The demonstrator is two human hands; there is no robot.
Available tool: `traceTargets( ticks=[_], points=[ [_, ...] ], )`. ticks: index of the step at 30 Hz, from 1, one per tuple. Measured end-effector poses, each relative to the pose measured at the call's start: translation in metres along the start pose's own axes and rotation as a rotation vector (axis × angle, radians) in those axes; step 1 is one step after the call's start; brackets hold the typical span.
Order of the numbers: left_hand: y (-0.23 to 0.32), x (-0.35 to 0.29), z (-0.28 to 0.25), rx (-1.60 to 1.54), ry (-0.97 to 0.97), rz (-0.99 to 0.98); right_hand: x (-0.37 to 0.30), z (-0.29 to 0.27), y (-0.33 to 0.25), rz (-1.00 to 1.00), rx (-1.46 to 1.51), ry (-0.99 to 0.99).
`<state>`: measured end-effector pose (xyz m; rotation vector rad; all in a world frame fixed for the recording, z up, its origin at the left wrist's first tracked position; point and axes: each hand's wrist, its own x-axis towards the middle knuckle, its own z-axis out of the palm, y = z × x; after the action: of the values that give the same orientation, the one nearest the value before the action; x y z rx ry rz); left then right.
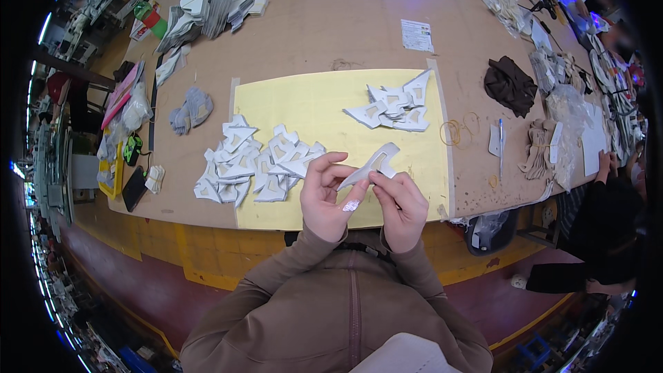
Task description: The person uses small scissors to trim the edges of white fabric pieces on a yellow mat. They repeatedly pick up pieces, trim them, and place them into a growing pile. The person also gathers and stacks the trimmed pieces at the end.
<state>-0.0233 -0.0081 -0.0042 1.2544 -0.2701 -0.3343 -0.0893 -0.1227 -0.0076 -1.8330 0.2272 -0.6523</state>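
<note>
While pinched between left hand [324, 197] and right hand [402, 206] above the yellow mat [311, 107] on the bench [331, 27], treat white cut-out piece [371, 164] as light, thin, probably bendable; grip by edges.

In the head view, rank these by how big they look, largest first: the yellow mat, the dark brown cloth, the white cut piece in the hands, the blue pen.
1. yellow mat
2. dark brown cloth
3. white cut piece, held by the left hand and right hand; nearer the camera, so unsure against the cloth
4. blue pen
</note>
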Motion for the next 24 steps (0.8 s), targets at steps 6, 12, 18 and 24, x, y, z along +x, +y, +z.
traceTargets(
  ticks=[6,12,18,24],
  points=[
    [0.0,0.002,-0.001,-0.049,0.009,-0.062,-0.003,-0.003,0.006,0.238,0.239,-0.065],
    [0.0,0.006,-0.003,-0.072,0.018,-0.084,-0.005,-0.017,0.013,0.658,0.981,-0.128],
    [-0.008,0.011,-0.006,0.061,0.028,-0.023,-0.007,-0.013,-0.005,0.211,0.284,-0.235],
    [-0.012,0.016,-0.025,0.329,0.024,0.016,0.002,-0.017,-0.013,0.008,-0.35,-0.54]
  ],
)
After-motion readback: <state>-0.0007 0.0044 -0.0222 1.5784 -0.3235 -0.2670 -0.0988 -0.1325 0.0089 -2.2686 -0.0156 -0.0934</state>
